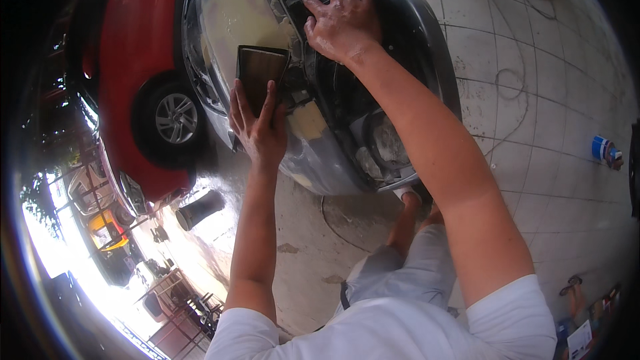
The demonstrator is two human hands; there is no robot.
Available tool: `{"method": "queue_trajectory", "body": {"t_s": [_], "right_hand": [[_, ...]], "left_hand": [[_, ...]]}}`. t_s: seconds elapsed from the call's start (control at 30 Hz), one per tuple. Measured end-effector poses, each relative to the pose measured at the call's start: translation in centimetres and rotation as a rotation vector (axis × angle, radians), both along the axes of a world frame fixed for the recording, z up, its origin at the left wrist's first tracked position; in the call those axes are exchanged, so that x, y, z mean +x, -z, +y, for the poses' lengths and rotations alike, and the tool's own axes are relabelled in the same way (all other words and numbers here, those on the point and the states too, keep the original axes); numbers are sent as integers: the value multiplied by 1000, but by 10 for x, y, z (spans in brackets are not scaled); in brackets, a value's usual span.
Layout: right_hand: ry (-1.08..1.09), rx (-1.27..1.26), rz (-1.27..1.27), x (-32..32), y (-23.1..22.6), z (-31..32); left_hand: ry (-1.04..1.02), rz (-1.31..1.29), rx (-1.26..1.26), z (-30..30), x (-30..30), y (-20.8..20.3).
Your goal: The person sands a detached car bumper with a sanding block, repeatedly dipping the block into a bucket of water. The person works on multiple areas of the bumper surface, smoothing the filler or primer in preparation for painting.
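A dark brown, black-edged rectangular piece (264,63), looking like folded sandpaper, lies against a grey car panel (303,160). My left hand (262,135) has it between the fingers, two of them stretched along its face; the thumb is not plain to see. Yellowish filler patches (233,10) cover parts of the panel around it. Farther up and to the right, my right hand (343,20) leans on the car's dark front section (333,83), fingers spread and nothing held. Both hands look wet or smeared with pale residue.
A red car (137,20) stands close on the left, its wheel (176,118) facing this way. A dark cylinder (200,210) lies below it. On the tiled floor (553,87) at right are a thin hose or cable (527,103) and a blue can (602,149).
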State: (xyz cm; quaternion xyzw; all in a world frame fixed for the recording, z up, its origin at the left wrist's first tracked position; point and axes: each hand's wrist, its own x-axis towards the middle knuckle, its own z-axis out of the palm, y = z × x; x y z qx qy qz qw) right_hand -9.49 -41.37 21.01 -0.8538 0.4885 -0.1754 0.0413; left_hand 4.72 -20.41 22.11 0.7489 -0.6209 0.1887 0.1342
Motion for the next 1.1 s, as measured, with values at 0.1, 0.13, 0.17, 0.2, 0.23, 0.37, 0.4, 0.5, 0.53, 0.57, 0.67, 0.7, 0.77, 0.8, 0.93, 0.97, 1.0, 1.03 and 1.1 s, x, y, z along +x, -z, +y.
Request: {"method": "queue_trajectory", "body": {"t_s": [0.1,0.13,0.17,0.2,0.23,0.37,0.4,0.5,0.53,0.57,0.67,0.7,0.77,0.8,0.93,0.97,1.0,1.03,1.1], "right_hand": [[-9,27,-3,1,-3,3],[-21,33,-3,4,-3,6],[-26,35,-9,6,-3,7],[-51,43,-38,12,-10,13],[-53,49,-51,15,-13,16],[-72,123,4,8,-9,4],[-54,121,21,2,-6,-1],[-60,134,7,-4,-8,-5],[-69,150,2,-1,-10,-1],[-73,165,0,-2,-12,-2],[-93,132,-36,10,-11,6],[-109,129,-66,18,-16,13],[-125,169,-24,19,-25,18],[-111,176,-12,17,-23,17],[-60,164,34,-3,-8,-1],[-58,147,48,-8,-8,-2],[-82,170,26,-11,-16,-3],[-83,211,-42,-12,-17,-7],[-97,211,-64,-4,-21,-3]], "left_hand": [[138,-14,-8,-39,46,-19],[61,67,1,-72,75,-27],[-27,114,34,-106,101,-39],[-81,111,94,-127,132,-58],[-156,94,93,-132,138,-59],[-188,142,36,-100,72,-26],[-116,99,28,-69,31,-8],[95,-16,101,-30,15,-13],[170,-46,136,-32,26,-20],[221,-41,167,-53,44,-29],[35,37,168,-141,121,-57],[-75,89,178,-153,146,-67],[-246,62,194,-161,149,-64],[-170,77,160,-151,134,-52],[112,-22,154,-58,12,-15],[167,-42,153,-50,3,-13],[199,-54,179,-60,10,-21],[243,-59,203,-75,26,-31],[124,79,218,-122,81,-47]]}}
